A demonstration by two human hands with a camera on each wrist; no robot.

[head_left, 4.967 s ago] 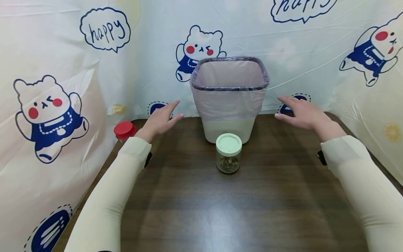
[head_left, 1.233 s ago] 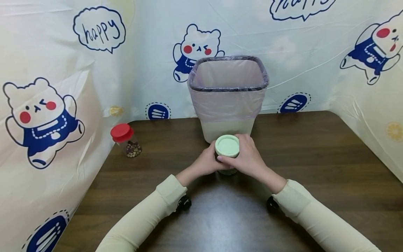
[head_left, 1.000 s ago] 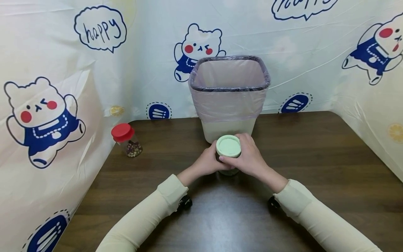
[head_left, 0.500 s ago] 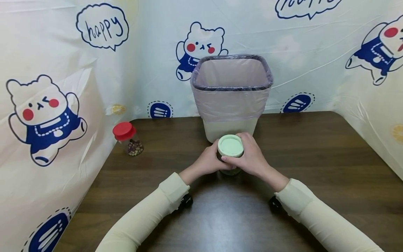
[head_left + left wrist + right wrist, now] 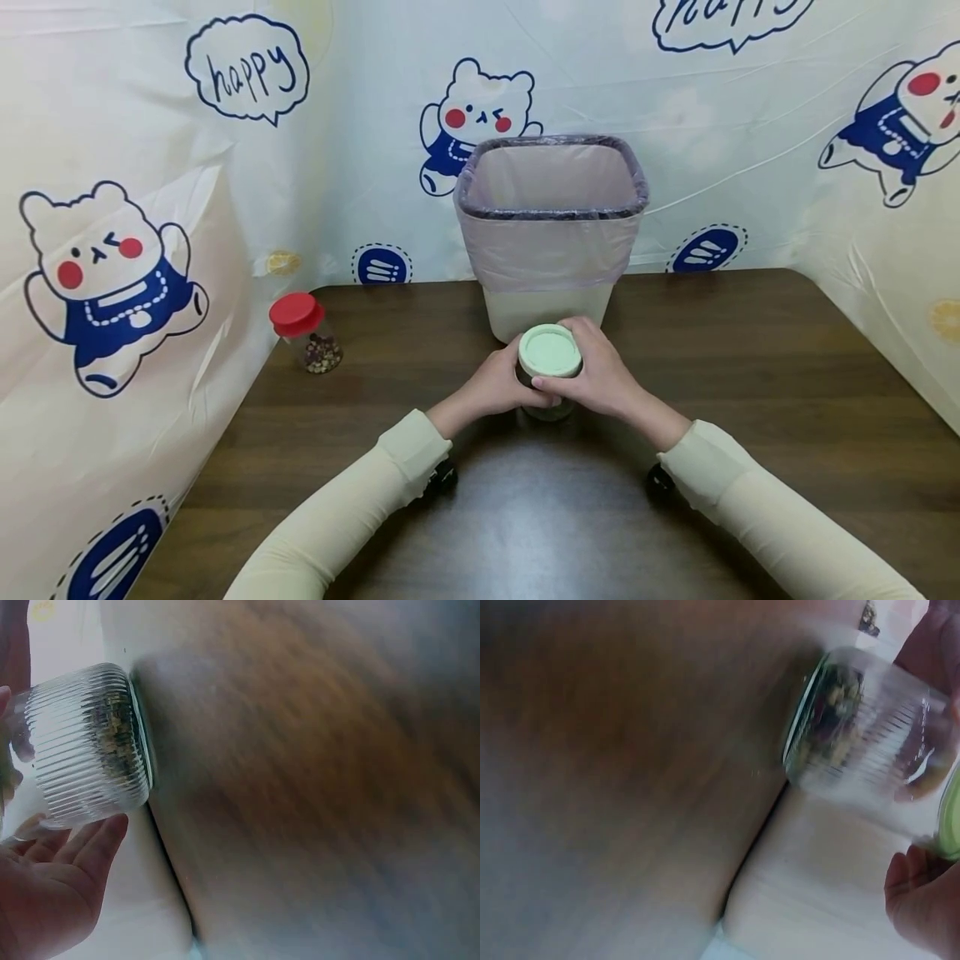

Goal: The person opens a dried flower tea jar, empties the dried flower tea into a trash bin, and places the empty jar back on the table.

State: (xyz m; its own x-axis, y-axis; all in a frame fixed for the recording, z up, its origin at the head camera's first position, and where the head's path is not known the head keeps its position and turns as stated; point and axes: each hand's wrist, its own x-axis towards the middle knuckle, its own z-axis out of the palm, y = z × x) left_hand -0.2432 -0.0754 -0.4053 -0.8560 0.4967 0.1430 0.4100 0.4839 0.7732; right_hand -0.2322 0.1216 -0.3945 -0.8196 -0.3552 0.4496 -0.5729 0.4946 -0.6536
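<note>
A glass jar (image 5: 86, 746) with ribbed sides stands upright on the table, with dried, flaky contents at its bottom. My left hand (image 5: 489, 387) grips its body from the left, below the pale green lid (image 5: 551, 351). From the right, my right hand (image 5: 600, 377) grips the lid's rim, its thumb across the front and its fingers around the far side. In the right wrist view, the right-hand fingertips (image 5: 898, 874) are at the lid's edge. Both hands hide much of the glass in the head view.
Right behind the jar stands a light bin (image 5: 551, 250) lined with a translucent bag. A second jar (image 5: 321, 353) with a red lid and mixed grains stands at the table's left edge. A printed cloth (image 5: 360, 100) hangs around the dark wooden table (image 5: 750, 375).
Five seconds ago both hands were spread apart on either side of the bin. They have come in to grip the green-lidded jar, and their hold has barely changed over the last second.
</note>
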